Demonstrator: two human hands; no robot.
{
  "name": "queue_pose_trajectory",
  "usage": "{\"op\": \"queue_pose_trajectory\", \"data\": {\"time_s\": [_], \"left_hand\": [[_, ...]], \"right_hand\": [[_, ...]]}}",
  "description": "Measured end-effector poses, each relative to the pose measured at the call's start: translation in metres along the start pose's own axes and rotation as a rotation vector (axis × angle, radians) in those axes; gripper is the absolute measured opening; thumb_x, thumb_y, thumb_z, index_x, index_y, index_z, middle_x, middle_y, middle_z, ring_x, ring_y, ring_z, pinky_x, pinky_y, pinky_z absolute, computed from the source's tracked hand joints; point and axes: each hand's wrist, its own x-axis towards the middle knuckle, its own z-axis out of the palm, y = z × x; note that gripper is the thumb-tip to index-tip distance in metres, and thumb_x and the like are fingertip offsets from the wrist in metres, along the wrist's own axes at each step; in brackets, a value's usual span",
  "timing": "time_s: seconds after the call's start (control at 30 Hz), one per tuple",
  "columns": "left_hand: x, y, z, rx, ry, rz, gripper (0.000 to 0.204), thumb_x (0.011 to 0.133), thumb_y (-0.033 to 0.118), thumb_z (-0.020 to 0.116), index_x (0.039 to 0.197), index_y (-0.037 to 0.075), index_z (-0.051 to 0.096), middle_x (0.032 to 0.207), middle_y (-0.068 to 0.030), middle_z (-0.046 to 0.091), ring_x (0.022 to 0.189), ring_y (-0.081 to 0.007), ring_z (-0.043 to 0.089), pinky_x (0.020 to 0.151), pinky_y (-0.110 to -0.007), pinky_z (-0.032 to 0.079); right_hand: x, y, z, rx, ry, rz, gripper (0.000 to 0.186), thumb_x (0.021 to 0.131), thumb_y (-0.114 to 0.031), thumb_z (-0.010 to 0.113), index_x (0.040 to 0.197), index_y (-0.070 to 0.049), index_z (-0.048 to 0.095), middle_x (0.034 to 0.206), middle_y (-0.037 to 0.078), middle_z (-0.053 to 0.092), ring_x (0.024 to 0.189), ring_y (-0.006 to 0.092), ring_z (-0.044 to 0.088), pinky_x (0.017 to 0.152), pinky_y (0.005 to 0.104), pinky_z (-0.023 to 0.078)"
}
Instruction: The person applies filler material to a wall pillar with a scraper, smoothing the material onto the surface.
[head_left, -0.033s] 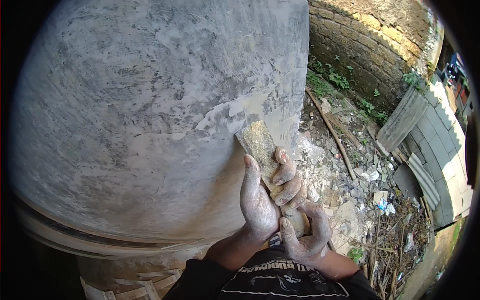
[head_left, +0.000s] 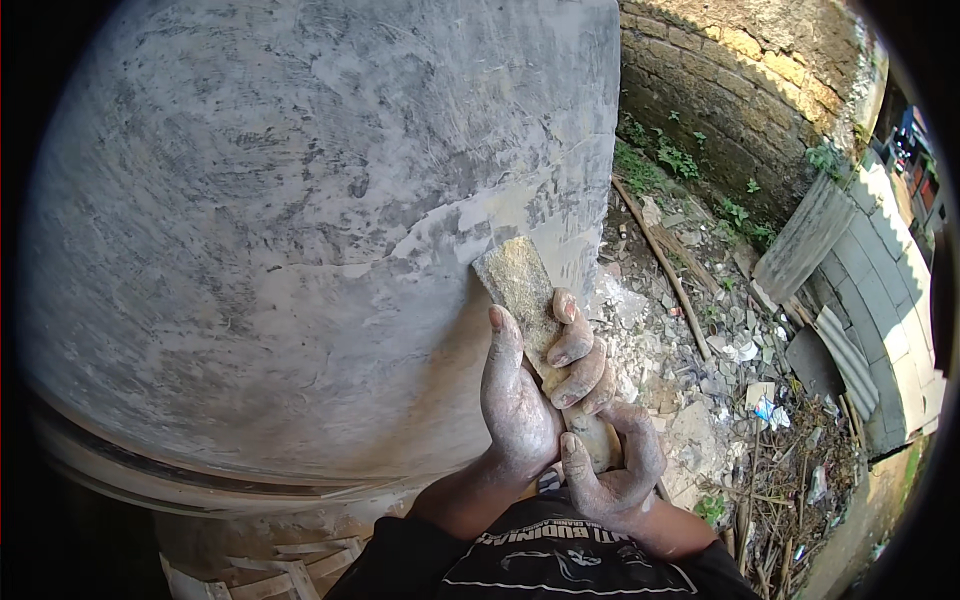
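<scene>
A flat scraper (head_left: pixel 517 288), its broad face caked with yellowish-grey grit, slants up toward the plastered wall. My left hand (head_left: pixel 525 405) cradles the blade's lower part, its fingers curled over the right edge and its thumb standing along the left side. Below it, my right hand (head_left: pixel 622 475) is closed around the pale handle (head_left: pixel 597 440), thumb and forefinger wrapped about it. White dust coats both hands. The blade's far end lies close to the grey wall (head_left: pixel 330 230); whether it touches, I cannot tell. Part of the handle is hidden by my fingers.
On the right, rubble (head_left: pixel 715 370) covers the ground, with a long wooden pole (head_left: pixel 665 265) lying along it. Beyond stand a brick wall (head_left: pixel 720 95) and a leaning concrete post (head_left: pixel 805 240). Wooden boards (head_left: pixel 300 575) show below the plastered wall at lower left.
The scraper and my hands have shifted very slightly to the right. My grip is the same.
</scene>
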Motion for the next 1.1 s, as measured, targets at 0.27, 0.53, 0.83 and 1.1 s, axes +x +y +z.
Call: {"op": "queue_pose_trajectory", "data": {"time_s": [0.27, 0.53, 0.83, 1.1], "left_hand": [[0.002, -0.006, 0.002, -0.015, 0.057, -0.024, 0.045, 0.093, 0.05, 0.026, 0.097, 0.008, 0.04, 0.066, 0.0028, 0.032, 0.043, -0.0056, 0.03, 0.04, -0.021, 0.03], [0.008, -0.003, 0.007, -0.019, -0.035, -0.024, 0.044, 0.093, 0.048, 0.026, 0.098, 0.007, 0.04, 0.067, 0.0022, 0.032, 0.044, -0.0066, 0.03, 0.042, -0.023, 0.032], [0.013, -0.001, 0.015, -0.042, -0.081, -0.029, 0.045, 0.093, 0.049, 0.026, 0.098, 0.007, 0.04, 0.067, 0.0021, 0.032, 0.044, -0.0062, 0.03, 0.042, -0.022, 0.031], [0.019, 0.006, 0.018, -0.041, -0.123, -0.042, 0.051, 0.091, 0.055, 0.024, 0.099, 0.009, 0.044, 0.068, 0.0028, 0.032, 0.048, -0.0069, 0.031, 0.048, -0.024, 0.032]], "right_hand": [[-0.004, 0.005, 0.001, 0.052, 0.068, -0.022, 0.038, 0.068, -0.001, 0.07, 0.098, 0.01, 0.049, 0.083, 0.019, 0.059, 0.07, 0.0219, 0.063, 0.057, 0.0273, 0.049], [0.003, -0.002, -0.006, -0.059, 0.02, 0.003, 0.036, 0.067, -0.003, 0.07, 0.095, 0.009, 0.051, 0.079, 0.017, 0.058, 0.067, 0.023, 0.062, 0.055, 0.0288, 0.048], [0.006, -0.005, -0.006, -0.048, 0.037, 0.059, 0.036, 0.066, -0.004, 0.07, 0.094, 0.009, 0.052, 0.078, 0.018, 0.059, 0.068, 0.0242, 0.062, 0.057, 0.0295, 0.048], [0.022, -0.01, -0.005, -0.044, 0.03, 0.053, 0.036, 0.066, -0.004, 0.071, 0.094, 0.008, 0.052, 0.079, 0.016, 0.06, 0.07, 0.0228, 0.063, 0.058, 0.0284, 0.048]]}}
